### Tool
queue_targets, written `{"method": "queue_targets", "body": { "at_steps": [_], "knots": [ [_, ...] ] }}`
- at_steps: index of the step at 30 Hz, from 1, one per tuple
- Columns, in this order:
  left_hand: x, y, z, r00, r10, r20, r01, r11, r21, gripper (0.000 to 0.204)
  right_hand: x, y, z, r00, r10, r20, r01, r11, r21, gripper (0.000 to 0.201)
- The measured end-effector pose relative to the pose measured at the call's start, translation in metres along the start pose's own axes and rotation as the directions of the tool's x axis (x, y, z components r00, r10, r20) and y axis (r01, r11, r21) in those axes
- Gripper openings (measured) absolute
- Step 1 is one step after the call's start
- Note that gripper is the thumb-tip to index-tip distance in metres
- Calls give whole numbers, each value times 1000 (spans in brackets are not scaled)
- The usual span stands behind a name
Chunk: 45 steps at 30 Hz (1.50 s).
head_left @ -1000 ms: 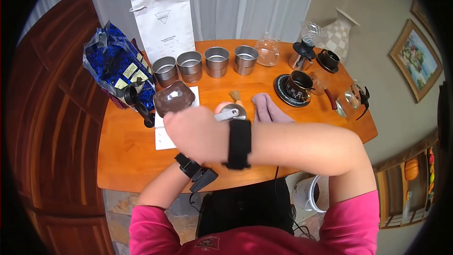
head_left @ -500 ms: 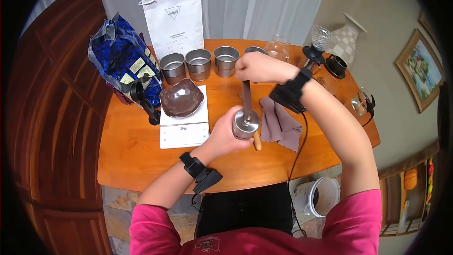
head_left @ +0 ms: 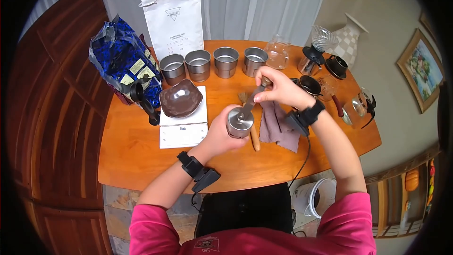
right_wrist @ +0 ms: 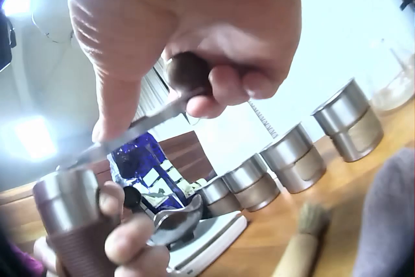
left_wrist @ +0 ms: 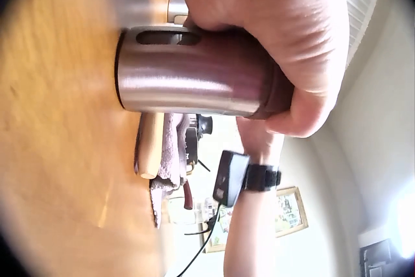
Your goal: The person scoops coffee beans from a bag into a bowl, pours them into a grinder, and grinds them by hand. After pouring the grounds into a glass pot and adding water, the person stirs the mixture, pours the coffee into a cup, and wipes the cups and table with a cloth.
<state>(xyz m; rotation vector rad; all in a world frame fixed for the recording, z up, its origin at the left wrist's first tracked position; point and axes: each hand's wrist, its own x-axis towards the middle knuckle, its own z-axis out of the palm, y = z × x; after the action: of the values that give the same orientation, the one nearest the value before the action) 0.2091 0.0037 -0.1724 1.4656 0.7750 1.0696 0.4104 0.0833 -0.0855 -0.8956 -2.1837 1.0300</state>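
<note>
My left fingers [right_wrist: 128, 238] are clamped round the upper part of the hand grinder [left_wrist: 194, 76], holding it roughly upright; whether its base touches the tabletop [head_left: 127, 160] I cannot tell. I judge the steel body stiff, solid and rather heavy, and its smooth lower barrel slippery, so the ribbed dark band [right_wrist: 79, 244] beneath my left fingers seems the safest place to hold. My right fingers [right_wrist: 227, 85] are curled about the crank knob [right_wrist: 187, 72], the thumb laid along the flat, rigid crank arm [right_wrist: 139, 128]; the knob looks the natural place to take that end. Just right of my left fingers lie a wooden-handled brush [head_left: 255, 137] and a soft, limp cloth [head_left: 281, 130]. To their left sits a white scale [head_left: 196, 134], its small dark mark too tiny to read, bearing a glossy brown dish [head_left: 181, 99] that I take to be breakable. Beyond my fingers stand four steel cups [head_left: 226, 68], no lettering legible. Farther, a blue bag [head_left: 118, 52] carries pale labels I cannot read, and a tall white bag [head_left: 172, 28] shows "MANNER" in a triangle, with what seems "MANNER BLEND" below.
</note>
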Motion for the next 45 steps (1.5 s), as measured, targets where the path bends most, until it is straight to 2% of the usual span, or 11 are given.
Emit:
{"method": "queue_targets", "body": {
  "at_steps": [5,7,8,11,17,23,27,31,37,43,45],
  "knots": [
    [-1,4,2,997,64,-35,-61,995,75,64,-49,-12,18,922,129,-364,-191,972,-139,39],
    [-1,4,3,996,71,-46,-68,995,78,63,-66,-26,29,899,46,-436,-154,964,-217,37],
    [-2,3,4,994,91,-56,-85,991,99,63,-71,-52,33,888,170,-427,-295,923,-248,38],
    [-3,2,3,993,108,-54,-101,989,106,63,-83,-67,47,890,18,-456,-327,721,-611,46],
    [-3,1,3,988,140,-60,-130,981,146,64,-81,-65,48,921,-220,-322,-196,451,-871,43],
    [0,-6,-1,982,188,-21,-187,981,54,68,-48,-70,62,933,-342,-109,106,554,-826,43],
    [-1,-5,0,992,129,2,-129,992,-8,70,-32,-68,80,987,-149,-59,45,612,-790,52],
    [-2,-8,0,986,159,-52,-151,980,131,71,-24,-66,76,983,-179,-47,88,678,-730,44],
    [-2,-11,0,990,133,-41,-128,987,98,72,-22,-60,65,990,-140,-7,106,782,-614,43],
    [-2,-6,2,993,111,-34,-105,985,133,69,-21,-67,51,947,-295,-126,179,813,-554,48],
    [-5,4,1,990,137,-27,-132,980,150,67,-18,-60,41,837,-505,-210,331,773,-541,45]
  ]
}}
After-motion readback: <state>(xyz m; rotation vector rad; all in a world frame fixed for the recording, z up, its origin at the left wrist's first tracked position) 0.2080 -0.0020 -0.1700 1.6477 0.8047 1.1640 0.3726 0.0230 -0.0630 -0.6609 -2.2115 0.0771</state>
